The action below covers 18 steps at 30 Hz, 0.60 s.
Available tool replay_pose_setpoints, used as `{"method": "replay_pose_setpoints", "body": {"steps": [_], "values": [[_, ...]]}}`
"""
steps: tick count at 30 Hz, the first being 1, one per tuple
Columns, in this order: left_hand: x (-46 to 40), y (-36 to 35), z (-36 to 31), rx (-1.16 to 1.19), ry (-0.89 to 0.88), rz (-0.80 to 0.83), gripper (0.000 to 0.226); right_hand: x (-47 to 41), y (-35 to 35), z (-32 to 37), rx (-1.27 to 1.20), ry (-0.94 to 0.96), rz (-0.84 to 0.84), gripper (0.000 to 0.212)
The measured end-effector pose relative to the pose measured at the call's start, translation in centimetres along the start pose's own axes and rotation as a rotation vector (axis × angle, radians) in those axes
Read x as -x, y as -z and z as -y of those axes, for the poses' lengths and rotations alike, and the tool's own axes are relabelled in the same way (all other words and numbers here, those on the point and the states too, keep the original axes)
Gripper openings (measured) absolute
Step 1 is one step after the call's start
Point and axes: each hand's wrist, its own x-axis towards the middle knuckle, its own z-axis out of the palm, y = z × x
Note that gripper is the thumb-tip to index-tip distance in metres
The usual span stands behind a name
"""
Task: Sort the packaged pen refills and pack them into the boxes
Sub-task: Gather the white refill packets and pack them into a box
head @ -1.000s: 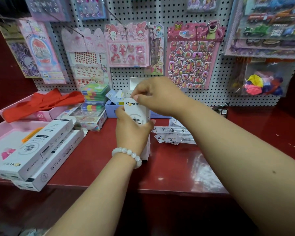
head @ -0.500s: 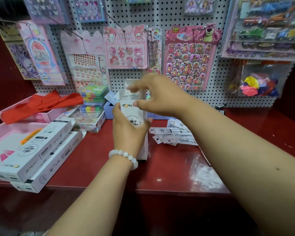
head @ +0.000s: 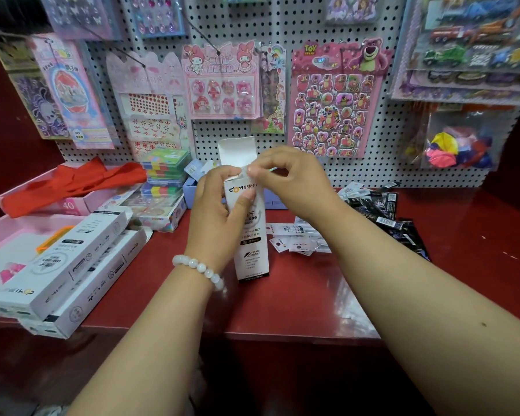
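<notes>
A white pegboard (head: 282,22) hung with sticker sheets fills the top of the frame above the red tabletop (head: 312,295). At centre I stand a white refill box (head: 250,235) on end, its top flap (head: 236,151) open; my left hand (head: 216,202) has its grip wrapped round the upper body of the box, and my right hand (head: 291,181) pinches a clear refill packet (head: 250,174) at the mouth. I judge this box is being filled. At lower left two matching boxes (head: 72,265) lie stacked flat, apparently done. Right of centre, white refill packets (head: 297,238) and, further right, dark packets (head: 385,211) lie loose on the tabletop, so plenty of sorting and packing is left.
</notes>
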Motion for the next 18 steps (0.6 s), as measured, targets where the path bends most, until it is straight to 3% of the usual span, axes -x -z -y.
{"method": "replay_pose_setpoints", "body": {"steps": [3, 6, 11, 14, 18], "values": [[-0.2, 0.0, -0.4, -0.108, -0.088, 0.006, 0.026, -1.1, -0.4, 0.4, -0.127, -0.098, -0.081, 0.017], [-0.5, 0.2, -0.3, -0.138, -0.148, -0.042, 0.030, -2.1, -1.2, 0.7, -0.115, -0.094, -0.037, 0.021], [-1.0, 0.5, -0.6, 0.043, -0.037, -0.043, 0.017, -1.5, -1.5, 0.0, -0.416, -0.149, 0.025, 0.011], [-1.1, 0.4, -1.0, 0.141, -0.011, 0.000, 0.036, -1.0, -1.5, -0.6, -0.568, -0.172, 0.017, 0.008], [-1.4, 0.7, -1.0, 0.132, -0.005, 0.068, 0.045, -0.6, -1.7, -1.1, -0.470, -0.074, 0.010, 0.010]]}}
